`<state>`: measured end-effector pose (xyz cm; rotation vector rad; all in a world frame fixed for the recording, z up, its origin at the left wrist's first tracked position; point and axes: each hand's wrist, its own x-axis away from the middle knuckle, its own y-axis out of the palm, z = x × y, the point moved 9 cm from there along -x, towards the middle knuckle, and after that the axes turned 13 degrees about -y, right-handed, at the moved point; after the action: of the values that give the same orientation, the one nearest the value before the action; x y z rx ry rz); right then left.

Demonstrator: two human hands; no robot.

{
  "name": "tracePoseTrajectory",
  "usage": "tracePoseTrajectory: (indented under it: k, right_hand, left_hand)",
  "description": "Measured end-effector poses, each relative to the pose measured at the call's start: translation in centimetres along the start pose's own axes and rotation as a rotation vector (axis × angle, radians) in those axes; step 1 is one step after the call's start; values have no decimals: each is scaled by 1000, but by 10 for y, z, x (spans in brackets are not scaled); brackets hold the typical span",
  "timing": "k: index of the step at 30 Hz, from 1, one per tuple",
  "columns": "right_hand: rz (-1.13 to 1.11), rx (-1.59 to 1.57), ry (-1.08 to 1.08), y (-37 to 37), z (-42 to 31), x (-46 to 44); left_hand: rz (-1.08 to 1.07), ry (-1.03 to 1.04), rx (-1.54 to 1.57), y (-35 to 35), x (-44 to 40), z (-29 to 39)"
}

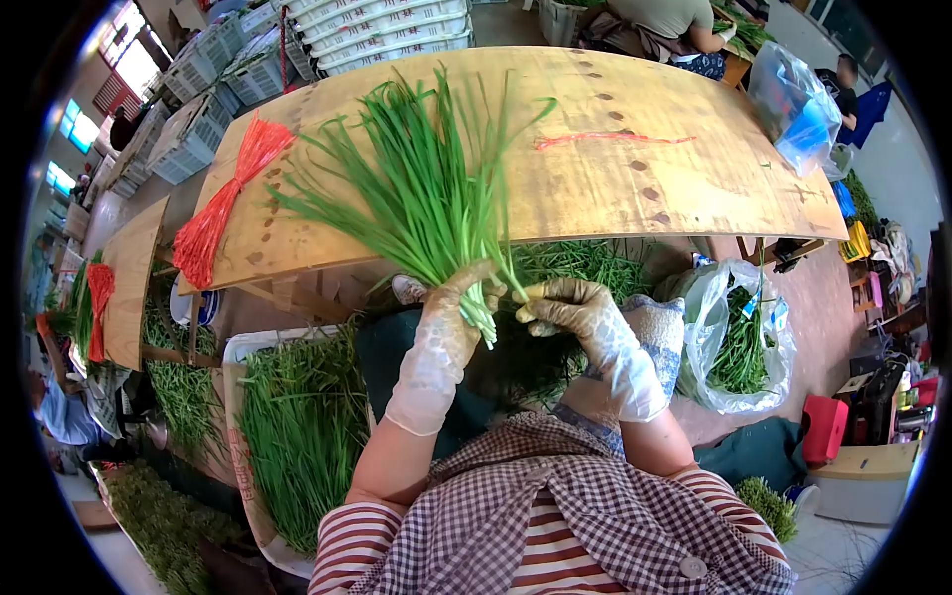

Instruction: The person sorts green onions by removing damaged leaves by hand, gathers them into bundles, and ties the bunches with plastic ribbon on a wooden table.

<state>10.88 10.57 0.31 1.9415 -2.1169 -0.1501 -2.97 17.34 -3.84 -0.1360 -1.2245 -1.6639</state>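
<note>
A thick bunch of long green garlic chives [424, 193] fans out over the near edge of the wooden table, its pale stem ends pointing down at me. My left hand [454, 315], in a whitish, stained glove, is closed around the bunch near those stem ends. Just to the right, my gloved right hand [585, 309] is closed in a pinch at the lower end of a chive stalk [510, 268] along the bunch's right side. Several red tie strips [234, 188] lie gathered at the table's left end, and a thin red strip [615, 139] lies farther back.
The curved wooden table [585, 203] spans the space ahead. A white crate [238, 397] of loose chives stands at lower left; a clear plastic bag [699, 342] with greens stands at right. Stacked white crates [387, 30] rise behind. Another person [664, 25] sits beyond the table.
</note>
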Motion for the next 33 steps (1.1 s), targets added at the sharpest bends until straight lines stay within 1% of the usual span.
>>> tracePoseTrajectory:
  k: [2, 4, 5, 6, 8, 9, 11, 13, 14, 15, 16, 18, 19, 21, 22, 23, 24, 26, 27, 29, 30, 31, 32, 33]
  right_hand:
    - [-5, -23, 16, 2, 7, 0]
    - [35, -30, 3, 4, 13, -5]
    - [32, 142, -89, 4, 13, -15]
    - [124, 323, -95, 1, 7, -18]
    - [146, 369, -151, 1, 8, -28]
    - [146, 413, -185, 0, 8, -31]
    - [145, 499, -249, 1, 10, -31]
    - [44, 645, -207, 0, 11, -20]
    - [-8, 719, -184, -5, 13, -12]
    - [-136, 856, -148, -7, 22, -2]
    - [-387, 1199, 53, -3, 35, 7]
    - [-600, 1461, 201, -26, 70, 22]
    - [-478, 1371, 49, -25, 59, 16]
    - [-238, 1168, -238, -25, 21, 8]
    - [-205, 1088, -355, -13, -2, 0]
    - [-187, 986, -390, -5, -15, -11]
    - [-165, 962, -383, 2, -24, -23]
    - [-104, 1042, -450, 20, -51, -36]
    - [-121, 988, -403, 24, -49, -46]
    - [-152, 881, -306, 28, -43, -62]
    - [-178, 687, -376, 39, -50, -66]
    - [-202, 492, -440, 50, -60, -67]
    - [-225, 295, -501, 59, -72, -68]
    - [-223, 208, -540, 68, -95, -69]
  left_hand:
    - [-16, 67, -67, 6, -2, 2]
    - [15, 62, -153, -1, -12, -2]
    - [30, 60, -196, -3, -16, -4]
    - [91, 76, -201, -6, -15, -4]
    - [213, 112, -214, -10, -12, -4]
    - [201, 111, -167, -10, -10, -4]
    - [214, 124, -173, -8, -5, 0]
    - [223, 131, -157, -14, -7, 4]
    - [140, 116, -120, -20, -14, 6]
    - [124, 97, -148, -21, -14, 8]
    - [108, 78, -174, -21, -12, 9]
    - [33, 42, -166, -20, -9, 9]
    - [-7, 24, -166, -18, -7, 11]
    - [-188, -106, -20, -4, 1, 9]
    - [-275, -171, 50, 5, 7, 8]
    - [-317, -215, 96, 14, 11, 10]
    - [-264, -159, 84, 14, 8, 15]
    - [-159, -43, 62, 11, 2, 25]
    - [-98, -74, -28, 4, -3, 23]
    - [-121, 33, -201, 0, 3, 26]
    - [-131, 83, -290, 7, 13, 27]
    - [-126, 210, -413, 22, 31, 35]
    - [-111, 407, -578, 34, 43, 52]
    - [-92, 605, -739, 48, 53, 69]
